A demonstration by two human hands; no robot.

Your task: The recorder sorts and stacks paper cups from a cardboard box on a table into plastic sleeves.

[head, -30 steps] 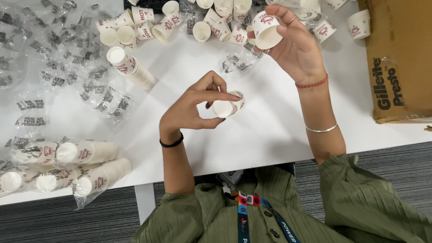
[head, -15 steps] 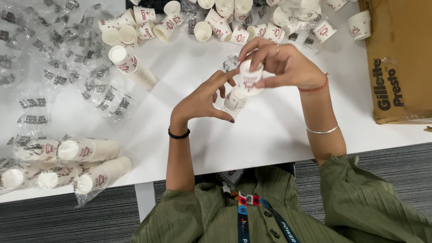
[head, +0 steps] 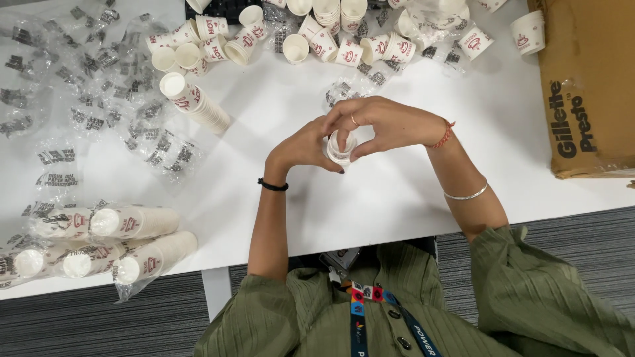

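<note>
Both hands meet above the middle of the white table. My left hand and my right hand close together around small white paper cups with red print, nested one in another. My fingers hide most of the cups; only the lower part shows. A lying stack of nested cups rests to the left of my hands.
Many loose paper cups lie scattered along the far edge. Empty clear plastic sleeves cover the left side. Bagged cup stacks lie at the near left corner. A brown cardboard box sits at the right.
My right hand brought a cup from the far pile down to the cup in my left hand. Now both hands press the cups together.
</note>
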